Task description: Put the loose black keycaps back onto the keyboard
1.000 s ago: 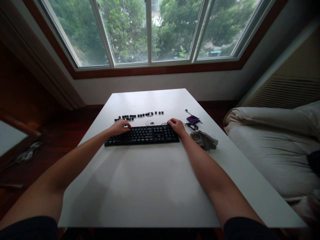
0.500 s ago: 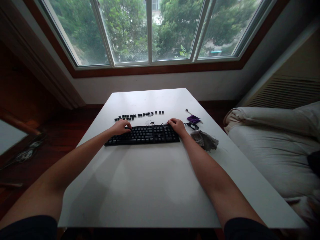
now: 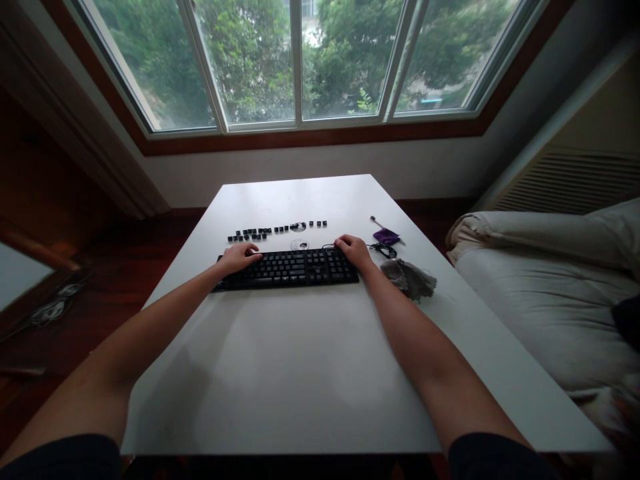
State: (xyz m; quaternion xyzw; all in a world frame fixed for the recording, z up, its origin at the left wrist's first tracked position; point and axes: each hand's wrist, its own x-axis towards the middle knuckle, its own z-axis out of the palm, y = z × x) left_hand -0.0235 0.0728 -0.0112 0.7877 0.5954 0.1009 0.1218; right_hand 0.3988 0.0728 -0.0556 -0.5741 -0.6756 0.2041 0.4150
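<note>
A black keyboard lies flat across the white table. My left hand rests over its upper left part, fingers bent and thumb close to them above the top rows of keys. Whatever the fingertips have between them is too small or hidden to make out. At the far right corner, my right hand grips the keyboard's edge with its fingers curled over the back. Several loose black keycaps lie in rows behind the keyboard. Among them is a small clear round dish, and a second clear dish sits closer to the keyboard.
To the right lie a coiled black cable, a purple cloth with a thin-handled brush beside it, and a crumpled grey rag. A light sofa stands along the right of the table. Windows are ahead.
My left hand has come down slightly, and its fingers and thumb are nearer each other. The right hand keeps its place on the keyboard's corner.
</note>
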